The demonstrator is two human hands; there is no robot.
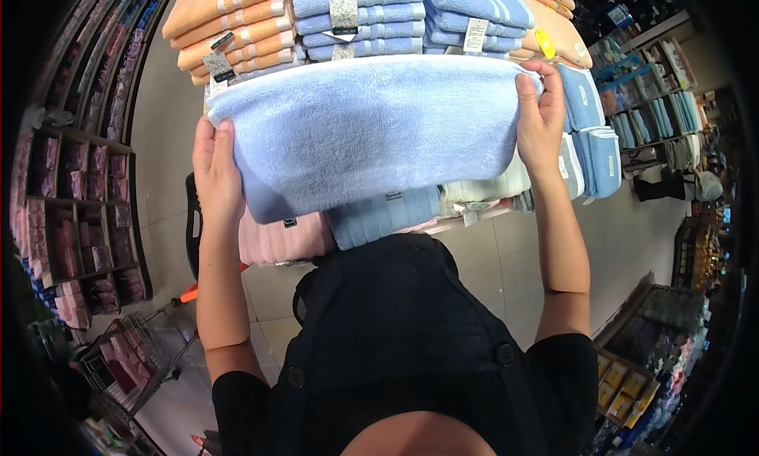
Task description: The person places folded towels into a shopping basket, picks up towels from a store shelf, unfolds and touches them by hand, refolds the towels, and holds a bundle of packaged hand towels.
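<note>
A light blue towel with a pale edge is stretched between my two hands, over a display of stacked towels. My left hand pinches its upper left corner, thumb on the near face. At the upper right corner, my right hand grips it with the thumb in front and the fingers behind. The cloth hangs down in a shallow curve. Behind it, orange towels and blue towels with tags are piled. Below its lower edge a pink towel and a darker blue towel show.
Shelves with pink goods stand on the left, above a wire shopping cart. On the right are folded denim-blue towels, more shelving and a bin of yellow packs. Tiled floor lies below the display.
</note>
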